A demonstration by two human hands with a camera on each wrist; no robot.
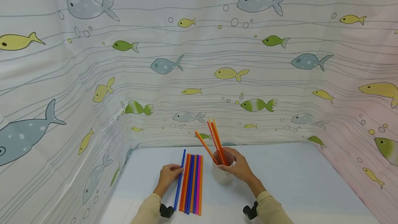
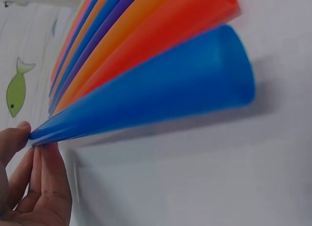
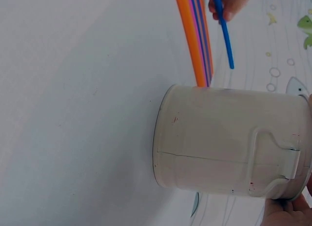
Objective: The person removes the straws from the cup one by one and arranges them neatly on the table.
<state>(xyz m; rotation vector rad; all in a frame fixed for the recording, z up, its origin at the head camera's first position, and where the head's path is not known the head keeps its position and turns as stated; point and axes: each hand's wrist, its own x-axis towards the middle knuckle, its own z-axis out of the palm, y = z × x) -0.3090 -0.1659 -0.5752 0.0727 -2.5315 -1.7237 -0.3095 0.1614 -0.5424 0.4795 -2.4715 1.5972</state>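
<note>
My left hand (image 1: pixel 169 176) pinches a blue straw (image 1: pixel 178 191) between thumb and fingers, at the left end of a row of straws. In the left wrist view, the near end of this blue straw (image 2: pixel 185 82) looks large, while the fingers hold it farther along. My right hand (image 1: pixel 239 165) grips the rim of a whitish can (image 1: pixel 222 176), thumb on the near side and fingers round the back. Several orange, red and yellow straws (image 1: pixel 215 137) stand leaning inside the can. The right wrist view shows the can's side with a wire handle (image 3: pixel 253 158).
Side by side to the left of the can lie several straws (image 1: pixel 191 182) in red, orange, blue and pink. They rest on a white table (image 1: pixel 280 179). A fish-patterned curtain (image 1: pixel 199 47) rises behind the table and along both sides.
</note>
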